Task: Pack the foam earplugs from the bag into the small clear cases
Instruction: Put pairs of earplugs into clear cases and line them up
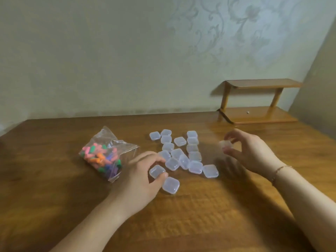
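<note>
Wooden table [181, 215]: brown, grained top, filling the lower half of the view, set against a pale patterned wall.

Bag [107, 153]: clear plastic, lying on the table at about 9 o'clock from the cluster of cases, its crumpled mouth turned toward 1 o'clock. Contents: foam earplugs [99, 157] in pink, orange, green, blue and purple, heaped in the lower part of the bag. All earplugs seen are inside it.

Small clear cases [181, 151]: square, rounded corners, translucent, lids down as far as can be told. Roughly a score lie in a loose cluster at the table's centre, many touching, a few overlapping. One loose case [171, 185] lies at the cluster's 7 o'clock edge, just beside the left thumb.

Left hand [143, 179]: palm down at 8 o'clock of the cluster, just right of the bag. Thumb and fingers pinch one held case [157, 171], which sits low at the table surface; whether it is lifted cannot be told.

Right hand [249, 151]: raised above the table at 3 o'clock of the cluster, somewhat blurred. Fingertips and thumb grasp a second case [226, 144], clear of the others. A thin bracelet [280, 171] circles the wrist.

Small wooden shelf [258, 102]: two-tier, standing at the table's far right corner, about 1 o'clock, well apart from the cases.
</note>
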